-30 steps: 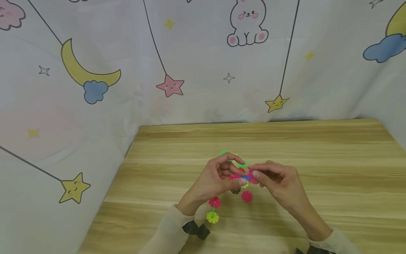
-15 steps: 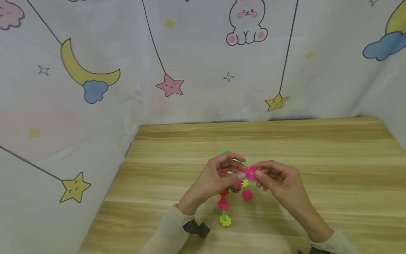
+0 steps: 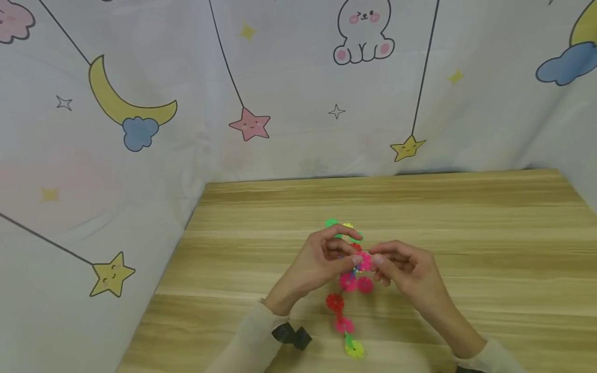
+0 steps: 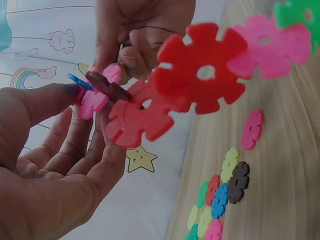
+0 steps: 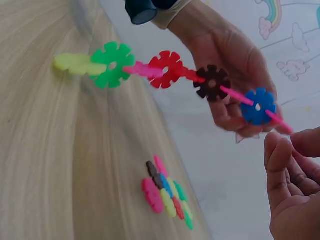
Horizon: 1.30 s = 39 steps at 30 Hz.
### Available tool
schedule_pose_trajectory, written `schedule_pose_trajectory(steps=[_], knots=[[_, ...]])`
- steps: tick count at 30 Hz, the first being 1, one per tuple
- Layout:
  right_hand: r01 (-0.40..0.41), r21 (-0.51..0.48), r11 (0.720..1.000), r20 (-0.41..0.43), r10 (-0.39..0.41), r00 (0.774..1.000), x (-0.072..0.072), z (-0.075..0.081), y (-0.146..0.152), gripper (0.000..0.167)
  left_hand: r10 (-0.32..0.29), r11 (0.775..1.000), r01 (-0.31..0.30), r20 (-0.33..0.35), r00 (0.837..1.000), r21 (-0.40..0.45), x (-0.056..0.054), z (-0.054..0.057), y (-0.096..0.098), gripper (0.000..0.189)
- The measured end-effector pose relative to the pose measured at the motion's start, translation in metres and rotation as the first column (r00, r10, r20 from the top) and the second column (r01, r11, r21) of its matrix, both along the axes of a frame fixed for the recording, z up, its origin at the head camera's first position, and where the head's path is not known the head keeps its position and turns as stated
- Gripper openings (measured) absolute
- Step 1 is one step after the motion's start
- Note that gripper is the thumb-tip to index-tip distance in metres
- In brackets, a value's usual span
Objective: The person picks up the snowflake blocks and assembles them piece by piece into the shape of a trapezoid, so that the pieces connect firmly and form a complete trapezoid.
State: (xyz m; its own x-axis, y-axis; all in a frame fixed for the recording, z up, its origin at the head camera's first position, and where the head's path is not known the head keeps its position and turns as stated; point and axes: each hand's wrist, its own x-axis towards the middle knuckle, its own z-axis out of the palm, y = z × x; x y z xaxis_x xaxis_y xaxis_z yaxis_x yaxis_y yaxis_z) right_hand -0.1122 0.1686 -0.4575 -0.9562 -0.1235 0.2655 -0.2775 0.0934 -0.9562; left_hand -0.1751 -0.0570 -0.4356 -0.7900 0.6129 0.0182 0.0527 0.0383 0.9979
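A chain of interlocking plastic snowflake discs hangs between my hands. From its free end it runs yellow [image 5: 75, 65], green [image 5: 113, 65], pink, red [image 4: 202, 70], red, dark brown [image 5: 212, 83], pink, blue [image 5: 258, 106] and pink [image 3: 365, 262]. My left hand [image 3: 322, 261] pinches the chain near its upper end, thumb at the blue disc. My right hand [image 3: 408, 269] has thumb and forefinger at the outer edge of the end pink disc, pinching it. In the head view, my left hand hides part of the upper chain.
Several loose discs lie on the wooden table [image 3: 489, 248] behind and below my hands, including a pink disc [image 3: 366, 285], a dark brown disc [image 4: 239, 182] and a light green disc [image 3: 331, 223]. A patterned white curtain [image 3: 298, 150] hangs along the table's back edge.
The chain's lower end has swung to the right and nearer to me. The end pink disc has turned and shifted slightly left. Both hands stay almost in place.
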Motion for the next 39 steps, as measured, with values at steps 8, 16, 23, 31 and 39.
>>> schedule_pose_trajectory(steps=[8, 16, 23, 31, 39], knots=[[0.035, 0.108, 0.994, 0.139, -0.050, 0.989, -0.006, -0.031, 0.005, 0.019, 0.024, 1.000, -0.024, 0.012, 1.000, 0.001, -0.002, 0.006, -0.006, 0.035], [-0.003, 0.286, 0.958, 0.169, -0.048, 0.984, -0.006, -0.055, 0.001, 0.029, 0.004, 0.999, -0.004, 0.007, 1.000, 0.032, -0.005, 0.007, -0.007, 0.036], [0.040, 0.453, 0.891, 0.014, -0.052, 0.999, -0.005, -0.060, -0.007, 0.034, 0.002, 0.999, -0.003, 0.010, 1.000, 0.046, -0.005, 0.008, -0.009, 0.036], [0.105, 0.549, 0.829, -0.045, -0.096, 0.994, -0.003, -0.059, -0.013, 0.032, 0.024, 0.999, -0.025, 0.020, 1.000, 0.047, -0.004, 0.010, -0.009, 0.036], [0.036, 0.360, 0.932, 0.047, -0.057, 0.997, -0.004, -0.060, -0.007, 0.038, 0.028, 0.999, -0.029, 0.031, 0.999, 0.036, -0.004, 0.010, -0.009, 0.037]])
